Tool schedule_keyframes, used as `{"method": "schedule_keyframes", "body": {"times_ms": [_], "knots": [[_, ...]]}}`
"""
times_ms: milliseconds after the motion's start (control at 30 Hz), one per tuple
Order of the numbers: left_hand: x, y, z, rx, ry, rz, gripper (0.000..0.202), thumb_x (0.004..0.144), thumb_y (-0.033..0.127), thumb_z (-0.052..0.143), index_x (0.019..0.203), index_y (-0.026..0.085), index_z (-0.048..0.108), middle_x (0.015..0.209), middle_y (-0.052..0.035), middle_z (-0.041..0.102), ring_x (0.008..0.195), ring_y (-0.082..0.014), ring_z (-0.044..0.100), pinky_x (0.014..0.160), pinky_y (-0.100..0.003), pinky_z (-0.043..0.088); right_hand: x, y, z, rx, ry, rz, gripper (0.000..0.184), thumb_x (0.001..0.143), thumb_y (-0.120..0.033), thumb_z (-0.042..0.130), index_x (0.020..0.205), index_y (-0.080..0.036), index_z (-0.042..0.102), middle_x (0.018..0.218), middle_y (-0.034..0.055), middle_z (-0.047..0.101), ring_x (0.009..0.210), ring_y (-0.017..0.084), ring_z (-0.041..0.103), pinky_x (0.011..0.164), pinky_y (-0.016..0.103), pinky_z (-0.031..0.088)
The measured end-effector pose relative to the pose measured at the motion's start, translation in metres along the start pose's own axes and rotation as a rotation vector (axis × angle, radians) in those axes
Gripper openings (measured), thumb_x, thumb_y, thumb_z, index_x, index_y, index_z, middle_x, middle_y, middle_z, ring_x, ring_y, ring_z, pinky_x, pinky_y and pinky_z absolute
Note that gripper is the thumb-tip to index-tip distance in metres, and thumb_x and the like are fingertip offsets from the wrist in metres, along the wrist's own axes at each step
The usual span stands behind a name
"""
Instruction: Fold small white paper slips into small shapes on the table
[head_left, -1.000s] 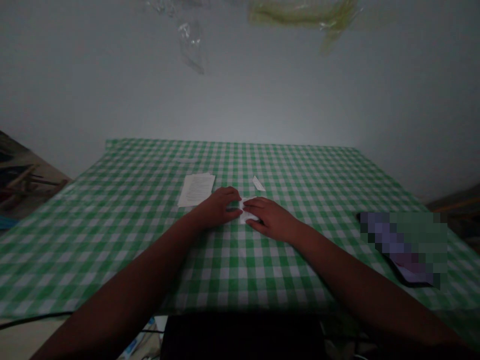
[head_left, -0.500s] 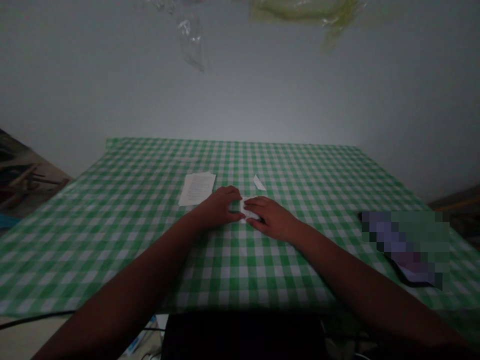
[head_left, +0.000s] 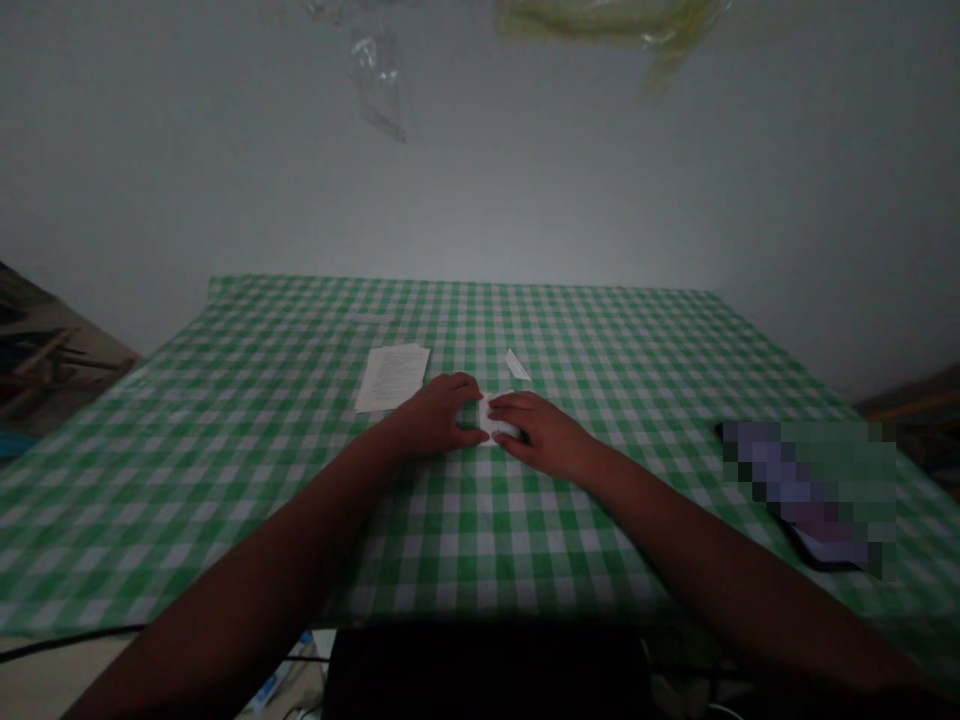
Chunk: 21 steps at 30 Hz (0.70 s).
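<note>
A small piece of white paper (head_left: 491, 424), looking folded, lies on the checked cloth between my two hands. My left hand (head_left: 439, 415) curves in a C at its left side, with fingertips at the far corner and thumb at the near corner. Over its right part rests my right hand (head_left: 551, 432), the fingers pressing the far side and the thumb on the near side. Much of the paper is hidden under the right hand. Just beyond the hands lies a small folded paper (head_left: 517, 365) with slanted ends.
A stack of printed sheets (head_left: 392, 378) lies behind my left wrist. At the right is a phone (head_left: 825, 545), mostly blurred by pixel blocks. The green-and-white tablecloth (head_left: 480, 560) covers the table, which meets a pale wall (head_left: 480, 180). A black cable (head_left: 75, 640) hangs at the lower left.
The view has shifted very slightly. Both hands keep their places on the paper, with no clear movement.
</note>
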<state>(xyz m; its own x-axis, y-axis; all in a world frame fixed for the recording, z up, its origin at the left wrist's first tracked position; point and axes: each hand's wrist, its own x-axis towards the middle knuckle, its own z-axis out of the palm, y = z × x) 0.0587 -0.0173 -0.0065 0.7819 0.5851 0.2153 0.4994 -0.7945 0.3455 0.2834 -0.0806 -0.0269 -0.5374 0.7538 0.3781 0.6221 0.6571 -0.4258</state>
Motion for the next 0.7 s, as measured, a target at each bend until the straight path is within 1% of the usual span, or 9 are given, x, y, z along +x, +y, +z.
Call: {"method": "schedule_keyframes", "body": {"times_ms": [167, 267, 367, 433, 567, 700], "knots": [[0.000, 0.000, 0.000, 0.030, -0.001, 0.000, 0.051, 0.076, 0.042, 0.076, 0.116, 0.016, 0.061, 0.124, -0.0122, 0.059, 0.117, -0.0280, 0.055, 0.104, -0.043, 0.043, 0.001, -0.002, -0.010, -0.081, -0.013, -0.001, 0.025, 0.091, -0.029, 0.061, 0.112, -0.016, 0.068, 0.121, 0.0132, 0.067, 0.119, 0.027, 0.057, 0.105, 0.047, 0.046], [0.001, 0.002, -0.002, 0.059, -0.030, 0.005, 0.052, 0.076, 0.041, 0.076, 0.117, 0.014, 0.061, 0.126, -0.0132, 0.058, 0.118, -0.0282, 0.054, 0.105, -0.043, 0.042, 0.000, -0.001, -0.014, -0.124, -0.013, 0.072, 0.026, 0.091, -0.028, 0.061, 0.112, -0.015, 0.069, 0.116, 0.0142, 0.069, 0.115, 0.029, 0.059, 0.103, 0.047, 0.047], [0.002, 0.001, -0.002, 0.058, -0.036, 0.028, 0.052, 0.077, 0.041, 0.075, 0.119, 0.015, 0.060, 0.130, -0.0126, 0.058, 0.122, -0.0280, 0.052, 0.108, -0.043, 0.039, -0.002, 0.003, -0.016, -0.125, 0.016, 0.150, 0.025, 0.091, -0.026, 0.059, 0.111, -0.013, 0.069, 0.115, 0.0157, 0.069, 0.113, 0.029, 0.060, 0.102, 0.045, 0.047], [0.002, -0.001, 0.000, 0.052, -0.037, 0.033, 0.052, 0.077, 0.042, 0.074, 0.120, 0.015, 0.060, 0.131, -0.0123, 0.059, 0.123, -0.0281, 0.052, 0.109, -0.043, 0.039, -0.002, 0.006, -0.015, -0.123, 0.031, 0.164, 0.025, 0.091, -0.024, 0.058, 0.111, -0.014, 0.069, 0.115, 0.0150, 0.069, 0.112, 0.029, 0.061, 0.102, 0.044, 0.047], [0.002, -0.003, 0.002, 0.087, -0.042, 0.044, 0.051, 0.079, 0.043, 0.071, 0.121, 0.016, 0.059, 0.135, -0.0121, 0.057, 0.127, -0.0281, 0.050, 0.111, -0.043, 0.037, 0.001, 0.010, -0.012, -0.155, 0.039, 0.146, 0.022, 0.091, -0.021, 0.055, 0.108, -0.015, 0.068, 0.112, 0.0124, 0.070, 0.108, 0.027, 0.062, 0.100, 0.043, 0.046], [0.002, 0.001, -0.001, 0.124, -0.087, 0.030, 0.053, 0.082, 0.043, 0.067, 0.126, 0.016, 0.057, 0.137, -0.0116, 0.056, 0.127, -0.0276, 0.050, 0.111, -0.042, 0.037, 0.007, 0.012, -0.011, -0.186, 0.020, 0.167, 0.019, 0.093, -0.019, 0.053, 0.103, -0.015, 0.068, 0.105, 0.0105, 0.070, 0.101, 0.024, 0.061, 0.098, 0.041, 0.045]]}}
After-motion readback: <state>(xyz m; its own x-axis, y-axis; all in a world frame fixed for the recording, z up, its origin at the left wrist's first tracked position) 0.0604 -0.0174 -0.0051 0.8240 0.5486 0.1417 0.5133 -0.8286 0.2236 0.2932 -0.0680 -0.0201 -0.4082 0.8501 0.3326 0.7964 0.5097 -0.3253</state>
